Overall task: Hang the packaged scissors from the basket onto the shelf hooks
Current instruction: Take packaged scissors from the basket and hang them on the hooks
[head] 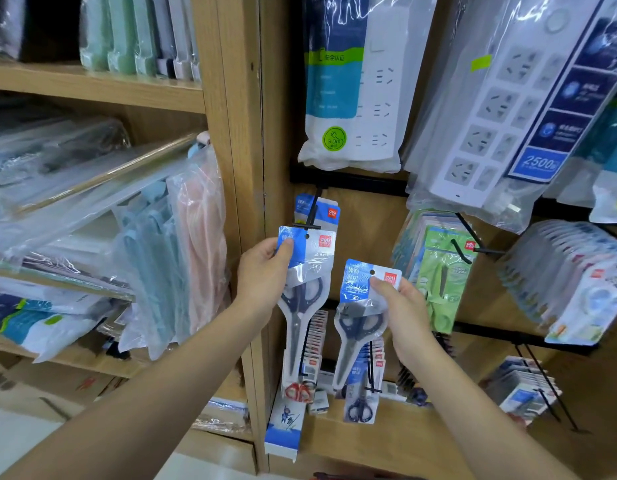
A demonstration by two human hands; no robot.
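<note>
Head view: L hand [265, 275], fingers closed on one scissors pack [305, 296], holds it just under a black shelf hook [312, 211]; R hand [405, 317] pinches a second pack [360, 313] w/ its fingers, just beside, slightly lower.

One wide-angle camera, worn on the person's head, faced forward and slightly down, close to the wooden shelf upright [227, 133] at frame centre; the hook panel [369, 220] filled the right, stacked shelves [92, 84] the left.
</note>
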